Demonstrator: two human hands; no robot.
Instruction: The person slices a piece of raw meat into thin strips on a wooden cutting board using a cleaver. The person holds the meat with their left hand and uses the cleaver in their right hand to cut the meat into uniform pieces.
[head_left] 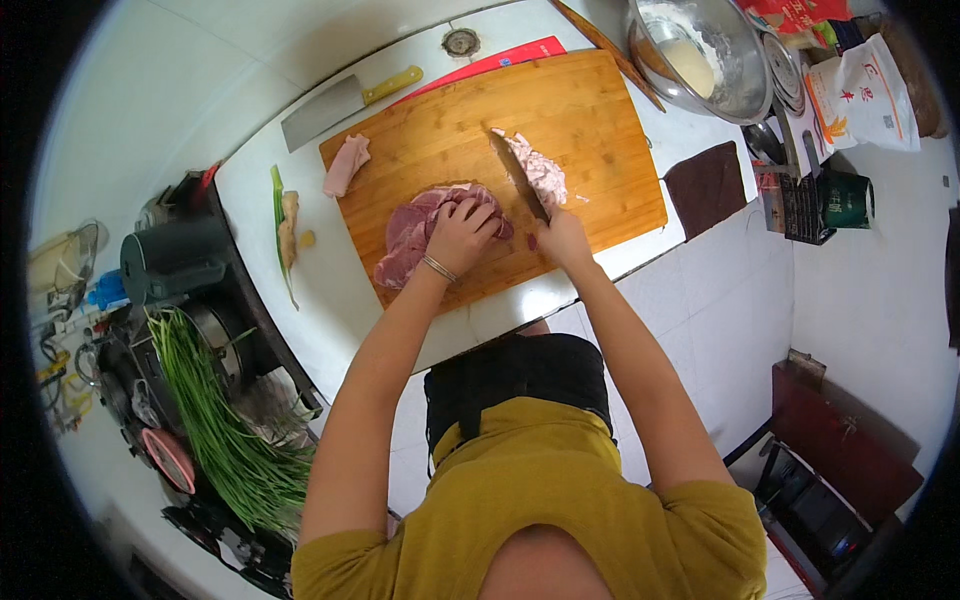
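My left hand presses with curled fingers on a large piece of raw red meat near the front of a wooden cutting board. In my right hand is the handle of a knife, its blade pointing away from me. Right along the blade lies a heap of chopped pale pink fat or meat. A small dark red scrap sits between my hands. At the board's left edge rests a pale pink strip, perhaps fat or skin.
A cleaver with a yellow handle lies behind the board. Ginger and a green onion are at left. A metal bowl with pale dough or flour stands back right. Green chives lie lower left; a dark cloth lies right.
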